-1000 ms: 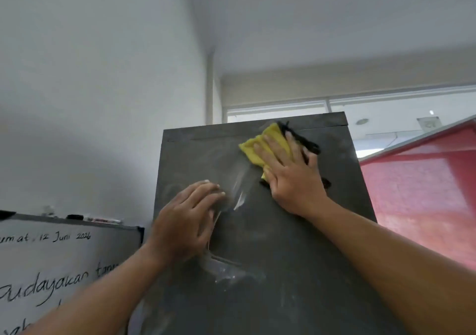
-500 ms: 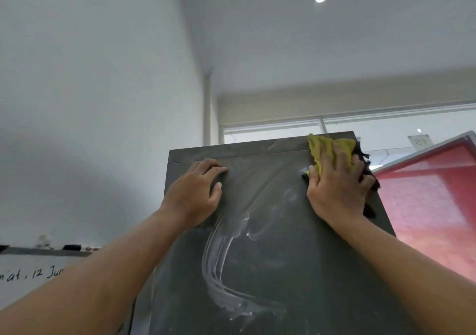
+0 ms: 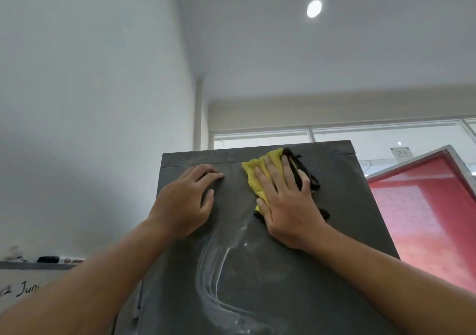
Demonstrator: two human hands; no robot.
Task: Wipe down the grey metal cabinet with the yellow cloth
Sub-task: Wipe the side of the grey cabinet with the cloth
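Since the last look, your right hand [image 3: 286,200] has slid the crumpled yellow cloth [image 3: 260,177] leftward from the top right corner toward the middle of the top edge of the tall grey metal cabinet [image 3: 347,205]. Your left hand [image 3: 185,200] has stayed on the upper left of the same face.

Your right hand lies flat, its fingers straight and spread, pressing the cloth against the metal just below the top edge; it does not clutch the fabric. Your left hand holds nothing: palm and loosely bent fingers rest on the bare panel, well apart from the cloth.

Most of the cloth is hidden under your right palm. Yellow shows to the left of the fingers and black patches of it show between the fingers, to their right and under the heel of the hand. The cabinet's lower part is cut off by the frame. Curved white smear marks [image 3: 211,283] run down the panel below your hands. The handwriting on the white board [image 3: 20,283] at lower left is cut off.

You have two hands, one cloth, one cabinet, one board, one red panel [image 3: 425,218] and one round ceiling light [image 3: 314,8] in view.
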